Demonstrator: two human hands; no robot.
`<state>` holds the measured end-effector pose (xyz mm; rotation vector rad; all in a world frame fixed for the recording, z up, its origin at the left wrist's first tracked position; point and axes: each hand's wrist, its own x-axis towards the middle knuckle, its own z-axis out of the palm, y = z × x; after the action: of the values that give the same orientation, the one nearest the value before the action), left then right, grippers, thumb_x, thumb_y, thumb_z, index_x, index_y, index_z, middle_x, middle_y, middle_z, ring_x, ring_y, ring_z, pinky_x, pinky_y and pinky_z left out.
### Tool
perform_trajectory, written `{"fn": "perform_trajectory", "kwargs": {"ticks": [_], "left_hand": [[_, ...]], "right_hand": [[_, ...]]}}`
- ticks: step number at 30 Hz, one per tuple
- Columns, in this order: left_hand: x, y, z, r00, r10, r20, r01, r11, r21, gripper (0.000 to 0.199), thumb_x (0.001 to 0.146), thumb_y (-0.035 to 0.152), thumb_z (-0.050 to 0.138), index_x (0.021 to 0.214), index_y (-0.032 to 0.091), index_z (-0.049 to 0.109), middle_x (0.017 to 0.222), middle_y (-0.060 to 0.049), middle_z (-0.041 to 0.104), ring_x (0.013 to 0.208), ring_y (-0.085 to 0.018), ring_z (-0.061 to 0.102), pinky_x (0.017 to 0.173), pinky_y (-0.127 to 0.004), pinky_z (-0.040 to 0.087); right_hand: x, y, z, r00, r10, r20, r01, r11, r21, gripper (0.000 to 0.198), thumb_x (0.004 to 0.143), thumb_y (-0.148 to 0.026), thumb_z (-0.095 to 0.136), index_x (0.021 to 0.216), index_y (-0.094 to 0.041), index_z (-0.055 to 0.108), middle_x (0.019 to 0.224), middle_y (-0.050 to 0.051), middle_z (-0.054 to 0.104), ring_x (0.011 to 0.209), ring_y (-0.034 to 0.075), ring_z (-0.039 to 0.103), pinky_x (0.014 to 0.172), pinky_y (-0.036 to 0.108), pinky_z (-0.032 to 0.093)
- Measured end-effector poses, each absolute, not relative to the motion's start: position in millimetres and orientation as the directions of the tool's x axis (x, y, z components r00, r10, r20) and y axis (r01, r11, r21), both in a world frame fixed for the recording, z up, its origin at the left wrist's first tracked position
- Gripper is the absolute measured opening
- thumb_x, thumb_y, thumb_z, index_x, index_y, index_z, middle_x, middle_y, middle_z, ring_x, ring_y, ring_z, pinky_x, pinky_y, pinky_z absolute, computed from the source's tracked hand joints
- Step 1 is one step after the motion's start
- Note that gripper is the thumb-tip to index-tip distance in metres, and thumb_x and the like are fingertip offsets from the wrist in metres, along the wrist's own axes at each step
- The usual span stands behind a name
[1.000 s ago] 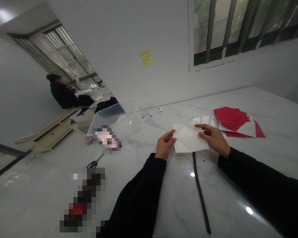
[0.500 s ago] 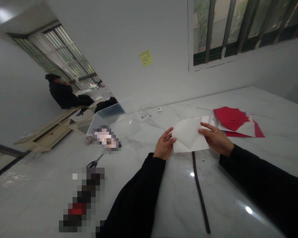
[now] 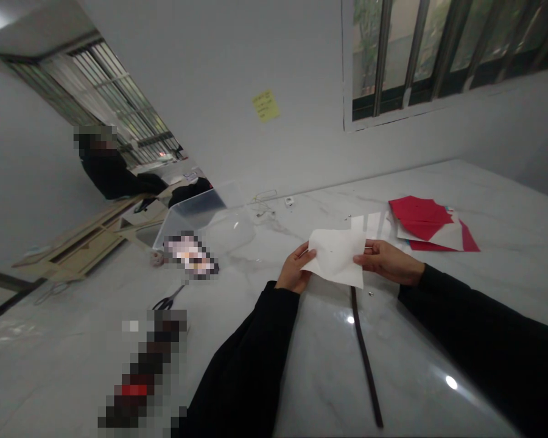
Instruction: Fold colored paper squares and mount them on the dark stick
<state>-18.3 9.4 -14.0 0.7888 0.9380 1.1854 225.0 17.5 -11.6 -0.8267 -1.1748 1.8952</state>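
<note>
A sheet of white paper (image 3: 335,255) is held up between my two hands over the marble-patterned table (image 3: 319,353). My left hand (image 3: 295,267) pinches its left edge, thumb in front and fingers behind. At the opposite edge my right hand (image 3: 390,260) grips it the same way. The sheet bends slightly and bears a small dark mark near its middle. From under the paper a long thin dark strip (image 3: 363,353) runs toward the table's front; its far end is hidden. Close to the strip lies a tiny metallic piece (image 3: 371,294), too small to name.
Red and white paper pieces (image 3: 422,219) lie stacked at the right, with white strips (image 3: 374,224) nearer the sheet. Scissors (image 3: 167,301), a clear plastic box (image 3: 192,213) and blurred-out items are at the left. A person in black (image 3: 105,170) sits in the background.
The paper has come down a little and its surface has tilted. My right hand's fingers have closed from a spread pose onto its right edge. The whole view has shifted slightly.
</note>
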Motion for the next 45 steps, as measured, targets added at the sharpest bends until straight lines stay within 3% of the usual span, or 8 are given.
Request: {"fn": "perform_trajectory", "kwargs": {"ticks": [4,7,10,14,19,26,33,45], "left_hand": [[-26,15,-10,-0.213,0.974,-0.079,-0.270,0.019,0.963,0.044,0.069,0.027,0.077,0.108,0.013,0.065,0.097,-0.009,0.072,0.081,-0.018,0.066,0.075,-0.031,0.053],[-35,13,4,-0.544,0.734,0.406,0.219,-0.342,0.914,0.021,0.079,0.028,0.065,0.096,0.016,0.063,0.093,-0.006,0.068,0.083,-0.018,0.064,0.076,-0.032,0.053],[-39,7,13,-0.164,0.650,0.742,0.684,-0.467,0.561,0.008,0.079,0.014,0.056,0.084,0.020,0.060,0.104,-0.007,0.067,0.105,-0.021,0.061,0.096,-0.039,0.048],[-39,3,0,0.326,0.861,0.391,0.848,-0.449,0.280,0.016,0.078,0.010,0.054,0.087,0.021,0.060,0.134,-0.008,0.058,0.134,-0.025,0.045,0.114,-0.045,0.032],[-37,2,-21,0.381,0.924,0.029,0.868,-0.368,0.334,0.048,0.090,0.039,0.051,0.135,0.020,0.048,0.156,-0.010,0.036,0.148,-0.026,0.024,0.120,-0.049,0.016],[-48,8,-25,0.222,0.965,0.139,0.826,-0.262,0.499,0.040,0.091,0.050,0.050,0.126,0.032,0.059,0.150,-0.006,0.045,0.145,-0.037,0.027,0.115,-0.061,0.012],[-62,12,-23,-0.003,0.986,0.169,0.927,-0.061,0.370,0.025,0.090,0.030,0.052,0.113,0.023,0.058,0.146,-0.012,0.046,0.141,-0.038,0.030,0.111,-0.063,0.018],[-9,-6,-11,0.172,0.844,0.508,0.847,-0.390,0.360,0.013,0.087,0.024,0.053,0.075,0.021,0.057,0.082,-0.007,0.060,0.087,-0.023,0.052,0.085,-0.036,0.040]], "right_hand": [[228,23,-19,-0.403,0.906,-0.132,-0.280,-0.259,-0.924,0.041,0.070,-0.017,0.078,0.109,-0.024,0.068,0.110,0.006,0.073,0.099,0.019,0.069,0.090,0.033,0.055],[232,30,-26,-0.274,0.946,-0.174,-0.248,-0.244,-0.937,0.037,0.070,-0.018,0.078,0.106,-0.024,0.070,0.105,0.005,0.072,0.093,0.017,0.068,0.079,0.027,0.055],[234,34,-29,-0.203,0.958,-0.203,-0.229,-0.248,-0.941,0.035,0.069,-0.020,0.078,0.103,-0.025,0.071,0.105,0.004,0.071,0.089,0.015,0.066,0.071,0.023,0.052],[233,33,-28,-0.166,0.966,-0.201,-0.214,-0.234,-0.948,0.035,0.067,-0.021,0.078,0.101,-0.024,0.072,0.105,0.005,0.071,0.087,0.015,0.065,0.068,0.023,0.049],[232,32,-26,-0.144,0.975,-0.167,-0.180,-0.192,-0.965,0.035,0.066,-0.021,0.076,0.101,-0.024,0.071,0.103,0.003,0.070,0.085,0.014,0.063,0.068,0.023,0.047],[232,34,-31,-0.106,0.993,-0.053,-0.016,-0.055,-0.998,0.029,0.070,-0.025,0.069,0.099,-0.021,0.071,0.096,0.005,0.072,0.080,0.016,0.065,0.064,0.025,0.047],[232,36,-34,-0.182,0.964,0.194,0.247,0.235,-0.940,0.020,0.077,-0.023,0.062,0.095,-0.020,0.072,0.088,0.005,0.074,0.079,0.020,0.069,0.071,0.031,0.052],[231,35,-40,-0.145,0.952,0.270,0.379,0.305,-0.873,0.017,0.081,-0.022,0.062,0.093,-0.023,0.073,0.089,0.003,0.074,0.080,0.020,0.070,0.076,0.036,0.056]]}}
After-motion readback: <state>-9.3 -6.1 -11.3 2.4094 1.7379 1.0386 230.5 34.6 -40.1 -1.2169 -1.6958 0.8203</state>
